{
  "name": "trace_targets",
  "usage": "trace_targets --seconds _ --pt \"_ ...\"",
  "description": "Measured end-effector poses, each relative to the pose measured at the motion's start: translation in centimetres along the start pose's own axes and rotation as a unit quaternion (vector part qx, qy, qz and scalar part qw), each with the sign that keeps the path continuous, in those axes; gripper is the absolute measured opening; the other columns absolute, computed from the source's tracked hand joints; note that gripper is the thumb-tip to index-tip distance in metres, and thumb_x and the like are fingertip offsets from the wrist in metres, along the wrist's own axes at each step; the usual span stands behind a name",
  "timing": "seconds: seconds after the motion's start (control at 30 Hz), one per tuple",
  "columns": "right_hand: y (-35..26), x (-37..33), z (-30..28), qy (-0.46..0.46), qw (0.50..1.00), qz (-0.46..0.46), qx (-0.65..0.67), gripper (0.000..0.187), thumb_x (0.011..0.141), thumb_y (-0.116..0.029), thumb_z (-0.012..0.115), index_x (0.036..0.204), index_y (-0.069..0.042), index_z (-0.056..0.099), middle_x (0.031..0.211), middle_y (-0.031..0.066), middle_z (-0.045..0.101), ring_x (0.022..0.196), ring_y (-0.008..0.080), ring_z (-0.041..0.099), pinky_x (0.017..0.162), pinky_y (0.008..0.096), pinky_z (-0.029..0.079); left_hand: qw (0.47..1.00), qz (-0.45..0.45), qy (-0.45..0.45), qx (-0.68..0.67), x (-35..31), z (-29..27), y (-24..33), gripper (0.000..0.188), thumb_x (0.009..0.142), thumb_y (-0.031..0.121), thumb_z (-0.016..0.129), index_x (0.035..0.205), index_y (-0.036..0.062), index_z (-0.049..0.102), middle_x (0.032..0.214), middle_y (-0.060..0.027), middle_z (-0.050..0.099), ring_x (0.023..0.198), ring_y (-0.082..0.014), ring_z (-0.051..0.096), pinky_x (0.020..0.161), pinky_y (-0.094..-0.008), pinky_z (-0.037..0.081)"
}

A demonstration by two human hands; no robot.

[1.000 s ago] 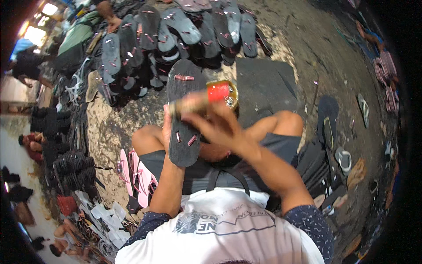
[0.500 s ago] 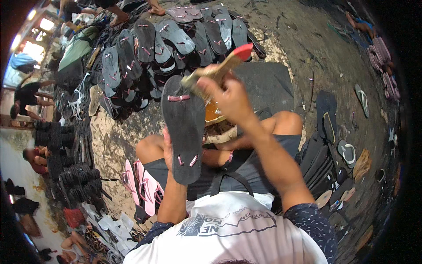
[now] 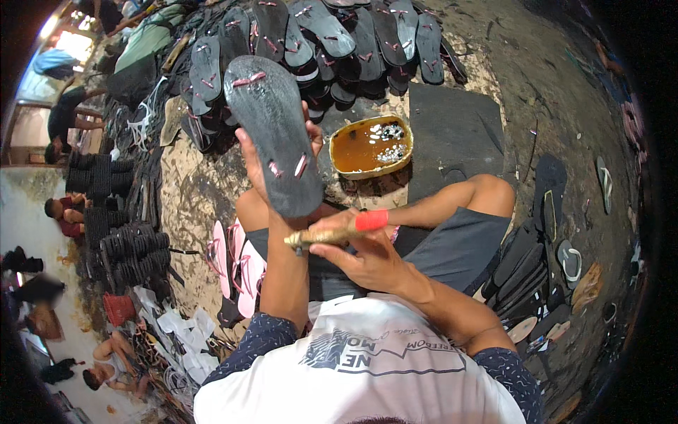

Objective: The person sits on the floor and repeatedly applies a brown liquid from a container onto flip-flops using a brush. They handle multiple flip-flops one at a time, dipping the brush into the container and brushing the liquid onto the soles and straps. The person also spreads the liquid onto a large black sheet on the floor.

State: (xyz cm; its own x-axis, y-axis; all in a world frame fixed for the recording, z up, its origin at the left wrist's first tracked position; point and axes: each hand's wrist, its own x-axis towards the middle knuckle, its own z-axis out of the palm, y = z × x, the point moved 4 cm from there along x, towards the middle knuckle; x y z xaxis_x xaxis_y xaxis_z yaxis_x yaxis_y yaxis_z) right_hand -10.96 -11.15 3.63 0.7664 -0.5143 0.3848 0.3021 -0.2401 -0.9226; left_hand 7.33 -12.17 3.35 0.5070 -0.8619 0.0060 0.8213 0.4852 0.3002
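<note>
My left hand (image 3: 252, 162) grips a black sandal sole (image 3: 272, 131) from underneath, fingers showing along both edges. The sole is tilted, its wide end pointing away from me. Its upper face looks wet and glossy, and short pink strap ends stick out of it. In my right hand (image 3: 374, 261) is a brush (image 3: 325, 232), coated in yellowish residue and red at one end; it lies close to the sole's near end, over my left wrist. A tub of amber liquid (image 3: 371, 147) stands beyond my legs, its rim crusted.
Many similar black soles (image 3: 367, 46) are piled at the far side. A dark rubber sheet (image 3: 455, 134) lies right of the tub. Pink sandals (image 3: 248, 272) rest by my left knee, and loose flip-flops (image 3: 568, 260) lie at right. Other people sit at far left.
The brush has moved from the sole's far end down toward me. The sole has shifted farther away and tilted left, and its face now shines. The tub has come into full view.
</note>
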Motion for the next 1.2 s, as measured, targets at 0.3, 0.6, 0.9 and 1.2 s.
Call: trace_targets --seconds 0.3,0.6,0.9,1.2 --pt "-0.2 12.7 -5.3 0.022 0.973 -0.151 -0.171 0.026 0.090 -0.012 0.073 0.114 -0.006 0.067 0.107 0.0142 0.069 0.096 0.0305 0.068 0.083 0.0412 0.052 0.991 0.027 0.082 0.105 -1.1 0.6 -4.1 0.059 0.102 0.054 0.049 0.140 0.0090 0.052 0.129 -0.0154 0.062 0.108 -0.0240 0.064 0.099 -0.0409 0.052" --pt "-3.4 7.6 -4.2 0.002 0.988 -0.137 -0.070 0.027 0.084 -0.012 0.078 0.110 -0.009 0.071 0.108 0.0068 0.071 0.103 0.0273 0.064 0.095 0.0405 0.047 0.998 0.045 0.035 0.007 2.7 -6.4 7.0 0.090 0.089 0.070 0.058 0.143 -0.0015 0.046 0.133 -0.0237 0.058 0.108 -0.0358 0.060 0.090 -0.0458 0.053" --pt "2.7 5.6 -13.5 0.239 0.968 0.021 -0.077 0.027 0.094 -0.012 0.070 0.118 0.000 0.065 0.161 0.0183 0.032 0.146 0.0309 0.034 0.119 0.0431 0.029 0.951 0.100 0.282 0.083 -10.3 -23.9 24.1 0.081 0.096 0.067 0.044 0.143 0.0009 0.046 0.137 -0.0270 0.053 0.127 -0.0453 0.049 0.108 -0.0617 0.042" --pt "4.6 5.7 -14.4 0.269 0.956 0.068 -0.092 0.030 0.097 -0.011 0.067 0.124 0.002 0.062 0.159 0.0131 0.037 0.142 0.0269 0.041 0.117 0.0392 0.033 0.915 0.171 0.281 0.233 -13.9 -18.0 24.4 0.038 0.101 0.019 0.060 0.134 0.0020 0.055 0.127 -0.0114 0.064 0.114 -0.0225 0.063 0.088 -0.0347 0.058"
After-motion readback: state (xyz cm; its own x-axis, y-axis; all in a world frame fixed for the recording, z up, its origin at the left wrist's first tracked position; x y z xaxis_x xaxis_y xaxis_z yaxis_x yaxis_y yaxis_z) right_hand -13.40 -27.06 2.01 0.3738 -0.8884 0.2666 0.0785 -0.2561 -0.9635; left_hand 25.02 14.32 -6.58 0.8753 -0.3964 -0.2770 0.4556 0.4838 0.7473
